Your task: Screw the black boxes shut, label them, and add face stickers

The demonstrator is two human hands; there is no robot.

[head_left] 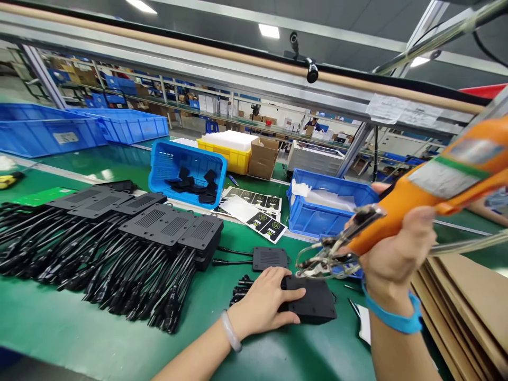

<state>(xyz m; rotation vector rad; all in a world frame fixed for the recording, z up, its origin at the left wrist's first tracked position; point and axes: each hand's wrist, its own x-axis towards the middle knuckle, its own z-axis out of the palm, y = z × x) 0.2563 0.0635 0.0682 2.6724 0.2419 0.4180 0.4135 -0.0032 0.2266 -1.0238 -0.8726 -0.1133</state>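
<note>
My left hand, with a pale bangle at the wrist, holds a black power adapter case down on the green bench. Its fingers lie over the case's left part, and cable ends stick out on that side. My right hand, wearing a blue wristband, is wrapped round an orange electric screwdriver. The tool slants down to the left, and its metal head is at the far edge of the case; whether it touches cannot be made out. Just behind lies another black adapter with two leads.
Stacked black adapters with many cables cover the left. A tilted blue basket holds black pieces, near printed label sheets. A blue bin with white sheets stands behind the screwdriver. Cardboard sheets lean at right.
</note>
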